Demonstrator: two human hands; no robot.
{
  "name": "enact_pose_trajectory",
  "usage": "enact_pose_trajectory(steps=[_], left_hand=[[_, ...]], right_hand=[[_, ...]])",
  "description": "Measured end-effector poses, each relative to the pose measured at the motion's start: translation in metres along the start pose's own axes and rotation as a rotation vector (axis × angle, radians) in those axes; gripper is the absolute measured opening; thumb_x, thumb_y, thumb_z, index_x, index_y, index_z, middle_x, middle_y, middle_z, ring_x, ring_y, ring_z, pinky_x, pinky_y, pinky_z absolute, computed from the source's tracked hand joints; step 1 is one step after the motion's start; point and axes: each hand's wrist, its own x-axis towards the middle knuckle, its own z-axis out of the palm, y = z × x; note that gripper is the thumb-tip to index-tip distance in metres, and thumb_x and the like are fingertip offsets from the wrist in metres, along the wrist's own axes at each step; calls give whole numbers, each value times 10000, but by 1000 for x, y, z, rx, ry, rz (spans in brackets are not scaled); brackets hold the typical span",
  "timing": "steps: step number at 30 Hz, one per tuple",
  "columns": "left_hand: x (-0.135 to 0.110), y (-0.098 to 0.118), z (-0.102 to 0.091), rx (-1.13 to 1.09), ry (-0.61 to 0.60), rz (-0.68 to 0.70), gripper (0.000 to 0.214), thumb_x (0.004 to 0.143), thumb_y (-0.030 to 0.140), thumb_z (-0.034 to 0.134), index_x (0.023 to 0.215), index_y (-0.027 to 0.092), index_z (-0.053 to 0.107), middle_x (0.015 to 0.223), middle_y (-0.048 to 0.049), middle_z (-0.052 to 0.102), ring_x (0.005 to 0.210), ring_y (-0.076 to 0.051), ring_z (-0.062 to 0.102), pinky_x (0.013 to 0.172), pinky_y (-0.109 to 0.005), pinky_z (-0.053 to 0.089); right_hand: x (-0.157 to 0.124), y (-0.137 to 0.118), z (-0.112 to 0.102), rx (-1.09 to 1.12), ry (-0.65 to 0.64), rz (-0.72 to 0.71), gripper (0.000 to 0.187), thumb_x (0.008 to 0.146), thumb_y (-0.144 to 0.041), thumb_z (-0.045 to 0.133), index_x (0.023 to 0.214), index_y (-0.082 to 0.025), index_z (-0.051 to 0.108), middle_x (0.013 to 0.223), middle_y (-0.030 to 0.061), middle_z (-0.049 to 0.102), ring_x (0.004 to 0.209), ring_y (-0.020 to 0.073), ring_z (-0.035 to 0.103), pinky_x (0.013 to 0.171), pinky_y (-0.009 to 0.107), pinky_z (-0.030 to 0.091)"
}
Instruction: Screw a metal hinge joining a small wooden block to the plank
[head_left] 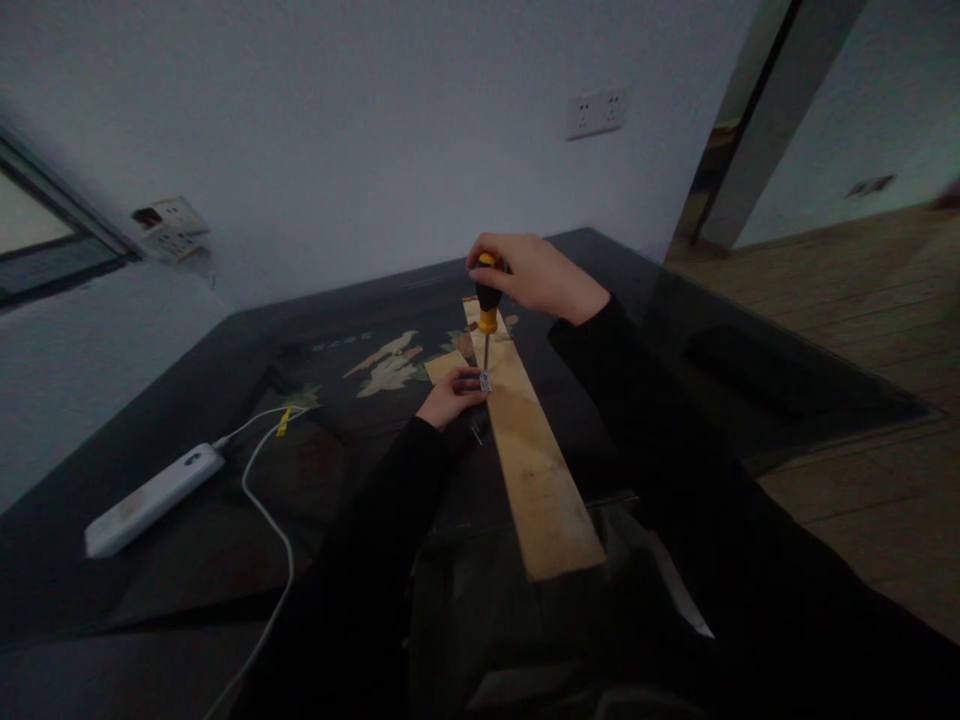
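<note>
My right hand [525, 272] grips the top of a yellow and black screwdriver [488, 318], held nearly upright. Its shaft points down to a small metal piece [485, 382] at the left edge of a long wooden board [536, 450]. With its fingertips, my left hand [450, 395] holds that metal piece against the wood. The exact kind of the piece is too small to make out. Beside the board lie a couple of thin, screw-like metal bits [477, 433]. A shorter piece of wood [444, 366] rests just behind my left hand.
The dark table [330, 480] has bird and flower decoration. On its left lies a white power strip [154, 498]; a white cable [289, 545] runs towards me. Wall sockets [598, 112] are on the wall behind. The board's near end reaches over the table's front edge.
</note>
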Motion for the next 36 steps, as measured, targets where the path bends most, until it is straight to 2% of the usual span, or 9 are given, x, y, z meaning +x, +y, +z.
enact_pose_trajectory(steps=[4, 7, 11, 14, 19, 26, 36], left_hand=[[1, -2, -3, 26, -6, 22, 565, 511, 211, 844, 1011, 143, 590, 880, -45, 674, 822, -167, 653, 937, -427, 464], [1, -2, -3, 35, 4, 20, 585, 502, 248, 853, 1019, 147, 600, 897, -56, 677, 841, -181, 653, 928, -429, 471], [-2, 0, 0, -13, 22, -33, 568, 520, 245, 852, 1018, 152, 595, 900, -63, 679, 815, -174, 660, 875, -390, 504], [-1, 5, 4, -95, 57, -85, 451, 620, 210, 795, 1010, 159, 573, 872, -54, 679, 762, -146, 667, 821, -330, 527], [4, 14, 10, -77, 134, -146, 294, 743, 139, 645, 1007, 178, 522, 823, -24, 657, 583, -86, 634, 665, -242, 535], [10, 16, 12, -24, 159, -145, 399, 695, 124, 671, 1029, 195, 465, 794, 13, 613, 526, -68, 594, 608, -237, 531], [12, 16, 15, 8, 177, -159, 392, 697, 113, 664, 1030, 188, 470, 764, 17, 598, 530, -69, 590, 588, -225, 518]], right_hand=[[1, -6, 10, -113, 88, 114, 353, 875, -430, 500, 1075, -152, 589, 995, 106, 616, 892, 204, 530, 756, 315, 370], [2, -7, 13, -136, 105, 124, 401, 875, -477, 486, 1083, -149, 582, 990, 114, 617, 886, 211, 531, 748, 316, 370], [0, -3, 6, -52, 65, 43, 354, 878, -430, 493, 1084, -158, 586, 1002, 96, 610, 856, 183, 527, 735, 296, 371], [-2, 0, -3, 60, 7, -38, 288, 876, -305, 494, 1111, -163, 579, 968, 68, 612, 814, 151, 523, 720, 276, 372], [-2, 0, -7, 123, -26, -50, 245, 848, -149, 443, 1021, -161, 615, 960, 55, 619, 754, 122, 515, 698, 269, 380], [2, -2, 1, 30, 22, -49, 187, 860, -204, 466, 962, -170, 619, 1022, 73, 619, 924, 171, 523, 788, 293, 383], [3, -5, 9, -86, 88, 11, 224, 883, -321, 488, 990, -171, 615, 1001, 84, 586, 855, 173, 521, 758, 298, 376]])
